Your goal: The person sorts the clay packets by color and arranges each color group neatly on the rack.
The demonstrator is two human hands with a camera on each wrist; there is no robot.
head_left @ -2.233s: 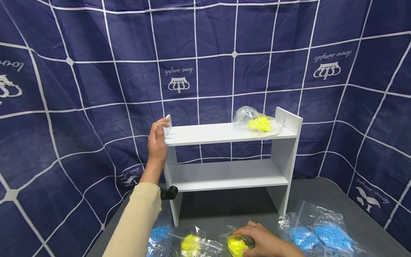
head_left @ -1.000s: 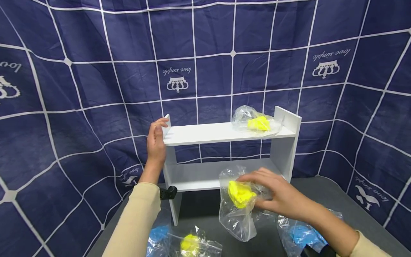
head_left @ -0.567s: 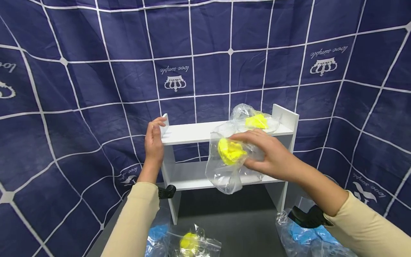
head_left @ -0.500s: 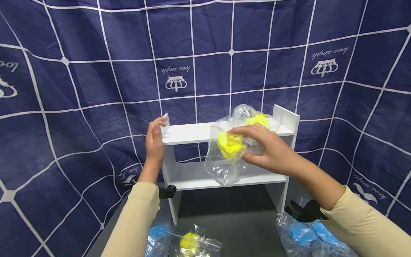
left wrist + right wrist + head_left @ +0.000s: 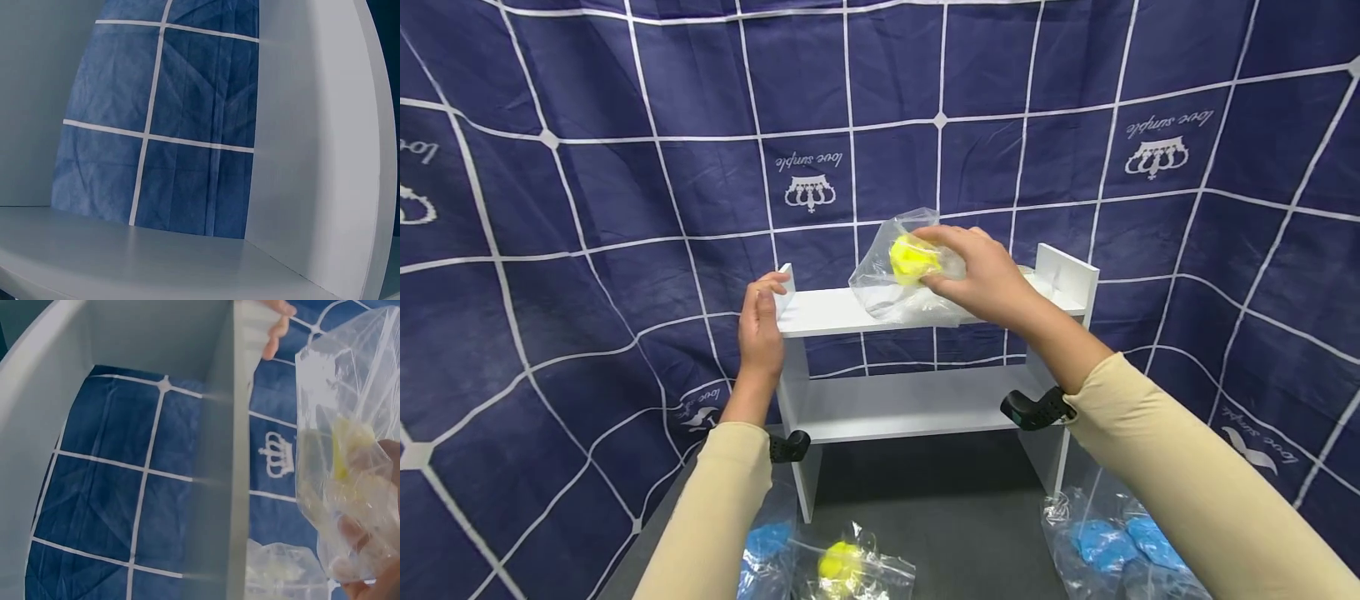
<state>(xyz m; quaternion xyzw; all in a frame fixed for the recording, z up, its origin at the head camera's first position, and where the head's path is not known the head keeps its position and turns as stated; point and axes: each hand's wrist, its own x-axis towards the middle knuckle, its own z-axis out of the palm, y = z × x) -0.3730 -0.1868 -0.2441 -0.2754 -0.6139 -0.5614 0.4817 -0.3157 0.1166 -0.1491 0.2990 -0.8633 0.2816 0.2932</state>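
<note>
A white two-tier shelf (image 5: 917,400) stands on the dark table. My left hand (image 5: 762,329) grips the upper end of its left side panel, fingers curled over the edge; a few of those fingers also show at the top of the right wrist view. Over the top board, my right hand (image 5: 985,271) pinches a clear plastic bag (image 5: 874,279) with a crumpled yellow lump (image 5: 912,260) inside. The bag's lower part hangs right at the board. Another clear bag (image 5: 278,575) lies on the top board, mostly hidden behind my right hand in the head view.
On the table, a clear zip bag with a yellow lump (image 5: 840,567) lies in front of the shelf. A bag with a blue lump (image 5: 767,542) is left of it, and bagged blue lumps (image 5: 1105,546) lie at the right. A navy checked curtain (image 5: 700,167) hangs behind.
My right hand has picked up the bag with the yellow lump from the table and raised it to the top board, moving left lately. My left hand has stayed on the side panel.
</note>
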